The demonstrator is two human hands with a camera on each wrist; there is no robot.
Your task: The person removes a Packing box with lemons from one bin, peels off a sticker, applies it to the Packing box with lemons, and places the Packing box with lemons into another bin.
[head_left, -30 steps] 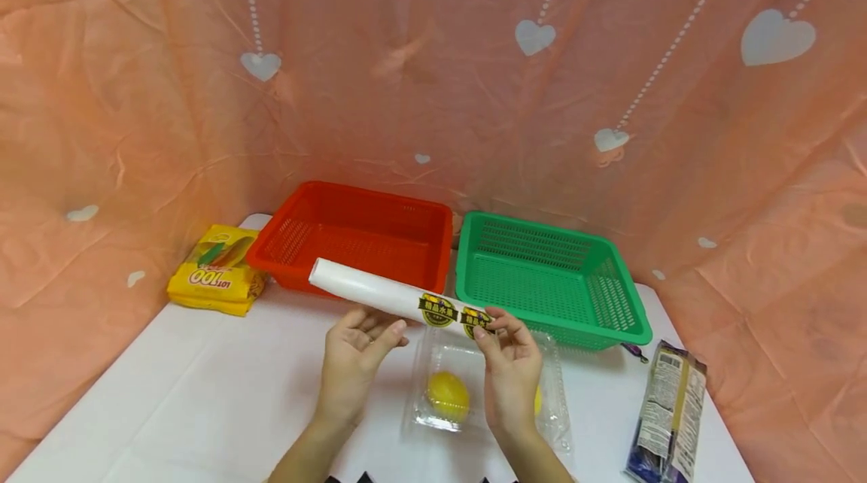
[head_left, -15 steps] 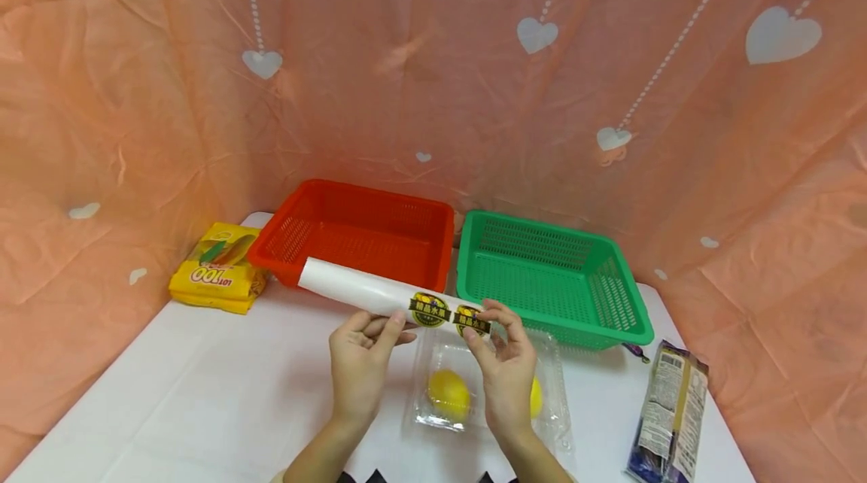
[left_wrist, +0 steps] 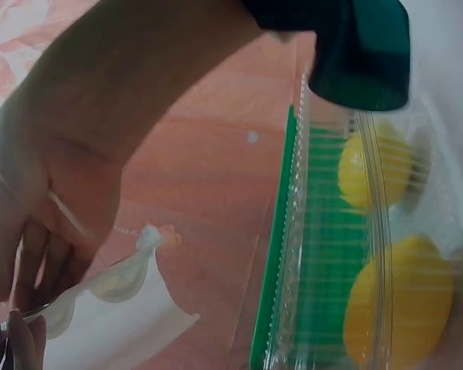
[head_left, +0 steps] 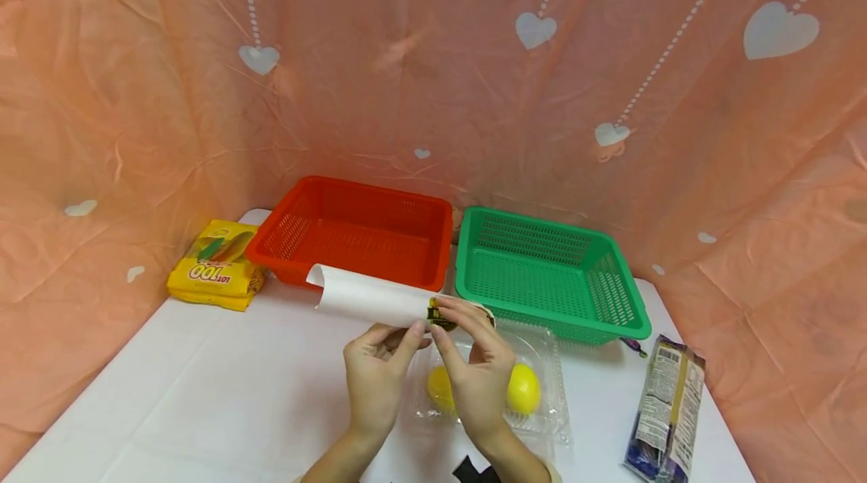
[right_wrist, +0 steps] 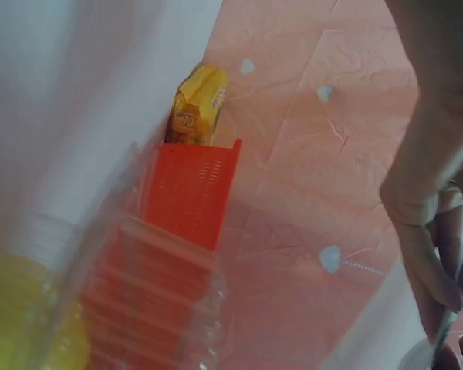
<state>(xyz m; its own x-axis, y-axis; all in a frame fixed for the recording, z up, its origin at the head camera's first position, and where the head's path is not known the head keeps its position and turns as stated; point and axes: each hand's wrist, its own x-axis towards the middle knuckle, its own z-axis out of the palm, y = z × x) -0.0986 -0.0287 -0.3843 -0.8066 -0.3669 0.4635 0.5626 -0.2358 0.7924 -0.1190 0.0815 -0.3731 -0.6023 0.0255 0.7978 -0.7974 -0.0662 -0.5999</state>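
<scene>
Both hands are raised over the table at a loosely rolled white sticker sheet [head_left: 372, 301], which carries round black-and-gold labels. My left hand [head_left: 376, 378] pinches the sheet's near edge between thumb and fingers. Right beside it, thumb and fingertips of my right hand [head_left: 477, 370] pinch the sheet at one of the labels, partly covering it. In the left wrist view, the sheet [left_wrist: 131, 320] curves away from the fingers, with pale label backs visible. Beneath the hands lies a clear plastic fruit box [head_left: 559, 385] with two yellow lemons [head_left: 524, 390], one partly behind the right hand.
A red basket [head_left: 352, 193] and a green basket [head_left: 542, 227] stand along the back. To the left is a yellow snack bag [head_left: 215, 265]. A purple-and-white packet [head_left: 667, 408] lies at the right, and a small purple item [head_left: 634, 346] peeks out by the green basket.
My right hand has moved left along the sheet until its fingertips meet those of my left hand. The sheet has opened into a looser curl, and the right lemon is now uncovered.
</scene>
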